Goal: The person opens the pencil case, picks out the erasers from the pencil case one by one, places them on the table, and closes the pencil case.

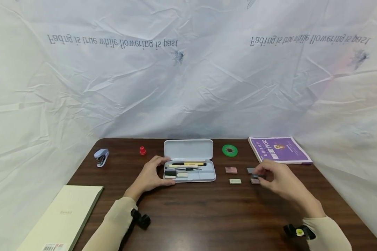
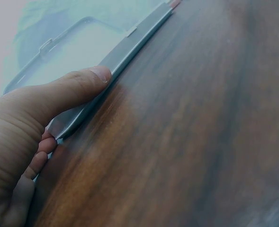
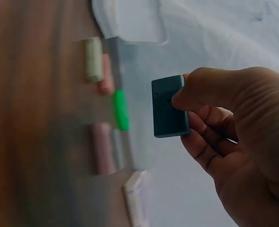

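At the far left of the brown surface (image 1: 207,216) lies a cream notebook (image 1: 62,218), with a pale lilac stapler (image 1: 102,153) behind it, then a small red piece (image 1: 142,150). The left hand (image 1: 149,176) has its grip around the left end of the open pencil case (image 1: 188,149), thumb on the front edge. Pens (image 1: 186,166) lie along the case's rear compartment; a black-and-white block (image 1: 170,173) and a pale block (image 1: 182,175) sit in front. Right of the case are a green disc (image 1: 224,151), a pink block (image 1: 231,170) and, nearer, a whitish block (image 1: 235,181). Next come a grey-blue block (image 1: 250,170) and a mauve block (image 1: 255,181), both partly hidden by the right hand (image 1: 278,176). Its grip pinches a dark teal block (image 3: 166,109) between thumb and fingers, raised clear of the surface. A purple book (image 1: 279,150) lies behind that hand, toward the right rear.
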### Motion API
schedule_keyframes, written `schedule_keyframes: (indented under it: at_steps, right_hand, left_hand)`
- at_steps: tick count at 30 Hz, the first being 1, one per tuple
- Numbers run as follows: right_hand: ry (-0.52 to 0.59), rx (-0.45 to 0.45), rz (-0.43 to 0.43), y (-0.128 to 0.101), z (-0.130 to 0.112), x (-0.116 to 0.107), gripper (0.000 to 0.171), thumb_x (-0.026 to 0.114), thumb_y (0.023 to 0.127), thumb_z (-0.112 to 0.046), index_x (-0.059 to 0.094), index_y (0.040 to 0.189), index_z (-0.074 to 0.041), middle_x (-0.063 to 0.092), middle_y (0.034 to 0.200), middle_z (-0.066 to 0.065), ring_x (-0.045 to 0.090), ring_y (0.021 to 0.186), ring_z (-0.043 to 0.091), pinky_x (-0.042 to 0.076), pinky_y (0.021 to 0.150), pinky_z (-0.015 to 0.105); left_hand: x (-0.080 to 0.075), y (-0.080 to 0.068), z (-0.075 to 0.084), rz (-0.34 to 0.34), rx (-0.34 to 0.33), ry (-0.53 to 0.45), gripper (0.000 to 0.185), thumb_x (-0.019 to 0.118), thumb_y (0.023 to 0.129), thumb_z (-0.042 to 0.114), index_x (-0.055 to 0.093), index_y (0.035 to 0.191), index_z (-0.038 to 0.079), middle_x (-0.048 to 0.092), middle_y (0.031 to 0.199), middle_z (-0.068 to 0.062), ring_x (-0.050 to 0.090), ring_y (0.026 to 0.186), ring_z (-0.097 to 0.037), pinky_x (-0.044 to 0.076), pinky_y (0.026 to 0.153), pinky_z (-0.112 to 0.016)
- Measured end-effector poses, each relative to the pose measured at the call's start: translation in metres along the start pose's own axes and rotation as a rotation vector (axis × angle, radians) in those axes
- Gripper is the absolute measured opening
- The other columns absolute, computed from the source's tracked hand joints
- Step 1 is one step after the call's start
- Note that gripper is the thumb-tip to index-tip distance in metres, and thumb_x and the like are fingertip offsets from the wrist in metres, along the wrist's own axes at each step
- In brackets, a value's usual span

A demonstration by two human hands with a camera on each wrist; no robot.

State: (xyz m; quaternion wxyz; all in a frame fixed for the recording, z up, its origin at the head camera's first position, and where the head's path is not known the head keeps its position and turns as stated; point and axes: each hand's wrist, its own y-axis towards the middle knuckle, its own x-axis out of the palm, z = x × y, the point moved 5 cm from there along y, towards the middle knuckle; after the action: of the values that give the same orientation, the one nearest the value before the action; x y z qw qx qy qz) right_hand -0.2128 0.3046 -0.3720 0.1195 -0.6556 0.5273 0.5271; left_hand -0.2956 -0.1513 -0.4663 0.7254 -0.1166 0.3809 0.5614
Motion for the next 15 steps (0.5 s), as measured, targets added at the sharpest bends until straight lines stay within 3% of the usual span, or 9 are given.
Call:
schedule_keyframes:
  at_steps: [10,15]
  right_hand:
    - [-0.001,0.024,-0.062,-0.023,0.015,0.018,0.044,0.090,0.082,0.012,0.074,0.099,-0.025,0.067,0.097,-0.016,0.060,0.085,0.001,0.055,0.072,0.027]
    - [0.042,0.060,-0.168,-0.024,0.019,0.024,0.040,0.088,0.085,0.011,0.073,0.100,-0.023,0.067,0.098,-0.013,0.060,0.086,0.002,0.056,0.073,0.028]
  left_hand:
    - [0.000,0.000,-0.001,0.001,-0.010,0.006,0.096,0.105,0.072,0.054,0.067,0.152,0.018,0.065,0.142,-0.002,0.061,0.128,-0.026,0.051,0.113,-0.055]
    - [0.000,0.001,0.000,-0.005,-0.009,0.006,0.096,0.105,0.072,0.054,0.067,0.153,0.018,0.065,0.142,-0.002,0.061,0.128,-0.026,0.051,0.113,-0.055]
